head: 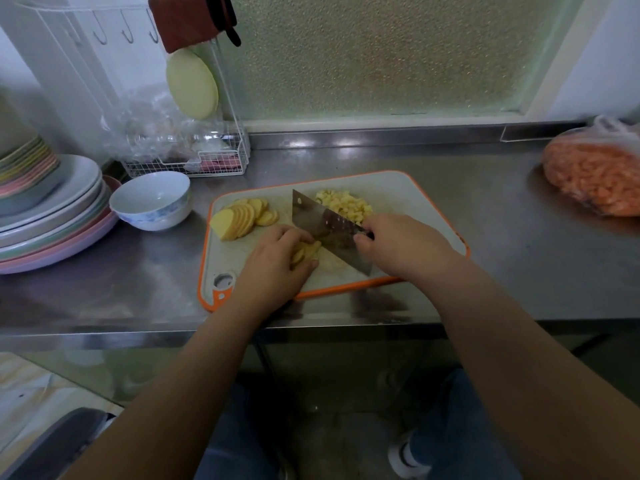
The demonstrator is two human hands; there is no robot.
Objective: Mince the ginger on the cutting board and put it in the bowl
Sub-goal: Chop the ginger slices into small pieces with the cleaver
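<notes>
Ginger slices (304, 252) under left hand (277, 263), beside cleaver (329, 230).

Cutting board (415, 199) centre of counter (485, 271). Ginger slices (247, 216) at board's left, chopped ginger (344, 204) at far side, cleaver (323, 226) between. Bowl (152, 200) just left of board, plate stack (52, 216) beyond it. Wire rack (194, 161) behind bowl. Bag (595, 174) far right.
</notes>
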